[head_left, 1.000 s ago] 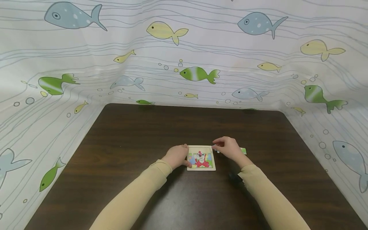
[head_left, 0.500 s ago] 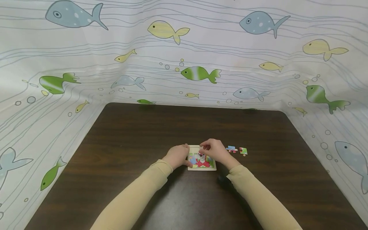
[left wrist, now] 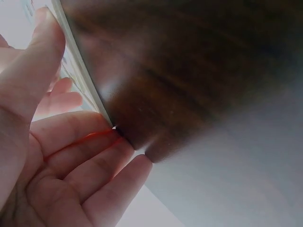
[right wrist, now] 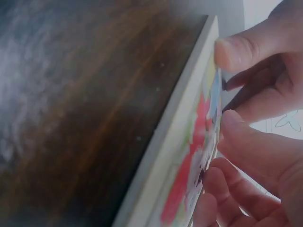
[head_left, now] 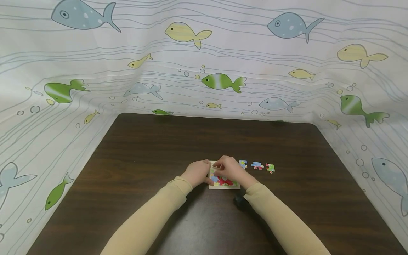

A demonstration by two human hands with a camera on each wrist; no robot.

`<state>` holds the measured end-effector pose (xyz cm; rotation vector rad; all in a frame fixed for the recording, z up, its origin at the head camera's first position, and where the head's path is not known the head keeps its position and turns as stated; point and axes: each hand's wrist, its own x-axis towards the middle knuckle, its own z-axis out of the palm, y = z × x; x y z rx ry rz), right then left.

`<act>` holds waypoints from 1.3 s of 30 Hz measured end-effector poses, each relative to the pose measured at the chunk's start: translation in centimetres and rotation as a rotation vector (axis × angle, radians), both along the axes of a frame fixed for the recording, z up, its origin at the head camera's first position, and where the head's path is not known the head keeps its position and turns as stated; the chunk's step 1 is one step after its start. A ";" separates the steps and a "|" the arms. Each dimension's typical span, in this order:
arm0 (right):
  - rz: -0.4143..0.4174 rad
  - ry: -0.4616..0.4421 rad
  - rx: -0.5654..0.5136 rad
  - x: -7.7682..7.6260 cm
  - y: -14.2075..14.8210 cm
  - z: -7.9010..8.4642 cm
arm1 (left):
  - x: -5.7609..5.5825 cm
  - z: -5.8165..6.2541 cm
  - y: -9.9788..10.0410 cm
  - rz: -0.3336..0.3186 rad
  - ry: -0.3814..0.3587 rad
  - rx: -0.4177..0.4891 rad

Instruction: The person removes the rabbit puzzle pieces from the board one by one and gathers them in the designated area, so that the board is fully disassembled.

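A square wooden jigsaw tray (head_left: 224, 187) with a partly filled cartoon animal picture lies mid-table in the head view. My left hand (head_left: 196, 173) grips its left side, thumb near the front corner and fingers at the back corner. In the left wrist view, the thumb (left wrist: 47, 35) lies along the pale rim. My right hand (head_left: 231, 170) is over the tray's upper part, with thumb and fingers bent together around a puzzle piece that they mostly hide. Close up, the right thumb (right wrist: 232, 120) and fingertips are against the picture.
Three loose puzzle pieces lie in a row right of the tray: a blue one with yellow (head_left: 243, 164), a blue and red one (head_left: 257, 165) and a green and red one (head_left: 270, 168). A fish-printed cloth (head_left: 223, 46) surrounds the dark wooden table (head_left: 159, 141).
My right hand has moved left from beside the tray to above its upper part, uncovering the loose pieces on the right. The left hand stays on the tray's left side.
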<state>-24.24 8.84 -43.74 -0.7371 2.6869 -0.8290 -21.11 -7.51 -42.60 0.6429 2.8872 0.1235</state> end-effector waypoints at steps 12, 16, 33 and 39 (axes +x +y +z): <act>0.053 0.046 0.012 0.4 0.0 -0.4 | 0.0 0.1 0.0 -0.005 -0.001 0.008; 0.055 0.046 0.010 0.5 0.0 -0.3 | 0.0 0.1 0.0 -0.008 -0.005 0.006; 0.027 0.026 0.001 0.7 -0.7 -0.4 | 0.0 0.1 0.0 0.004 -0.004 0.012; 0.007 0.007 -0.006 0.7 -0.7 -0.4 | -0.1 0.0 0.0 0.002 0.008 0.015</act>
